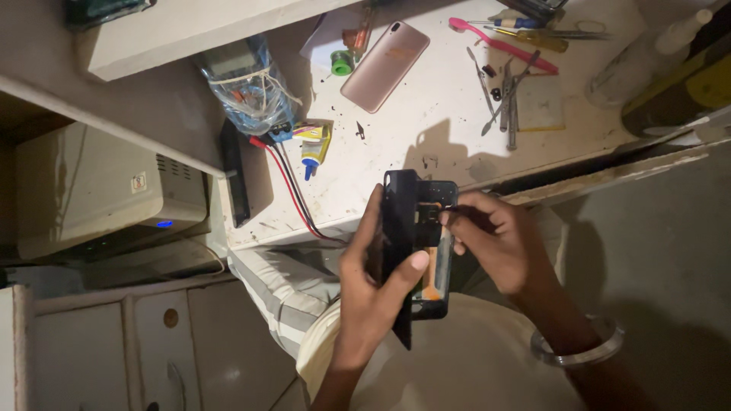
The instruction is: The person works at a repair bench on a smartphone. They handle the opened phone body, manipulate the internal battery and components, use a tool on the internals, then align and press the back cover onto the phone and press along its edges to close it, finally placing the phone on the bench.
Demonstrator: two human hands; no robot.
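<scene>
So my left hand [373, 281] wraps around the opened black phone [417, 243], thumb pressed across its front to keep it steady over my lap, clear of the cluttered desk [426, 129]. My right hand [495, 243] pinches at its upper edge, fingertips together, working near the camera end.

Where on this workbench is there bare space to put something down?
The workbench is bare between the pink phone and the metal tools, down to the front edge. The back right is crowded with screwdrivers; the left edge holds the wires and glue tube.
</scene>
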